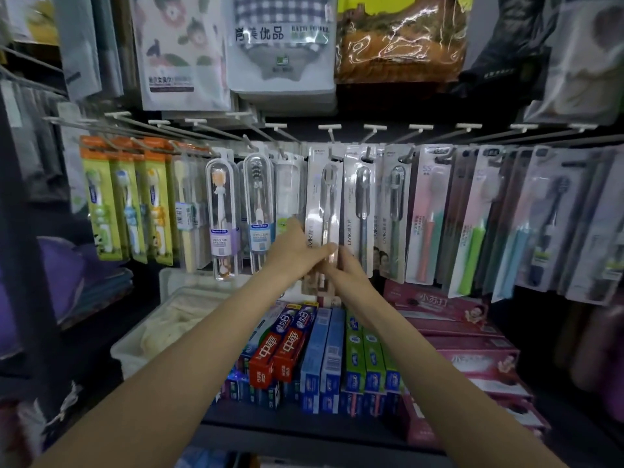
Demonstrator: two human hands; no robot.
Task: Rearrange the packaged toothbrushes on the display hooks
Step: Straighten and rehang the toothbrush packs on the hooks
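Both hands, left hand [297,253] and right hand [344,268], seemingly pinch the white toothbrush pack [322,211]; keep its hole level with the hook [332,143].

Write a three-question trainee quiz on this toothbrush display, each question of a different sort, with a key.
1. True or false: both hands grip the same white LMK toothbrush pack.
2. Multiple choice: what lies on the shelf directly below the hooks? A) toothpaste boxes B) soap bars C) shampoo bottles
3. Fill in: the green-and-orange carded toothbrushes hang at the far ____ of the row.

Key
1. True: the left hand and right hand meet on its lower part.
2. A: the toothpaste boxes lie in rows.
3. Left.
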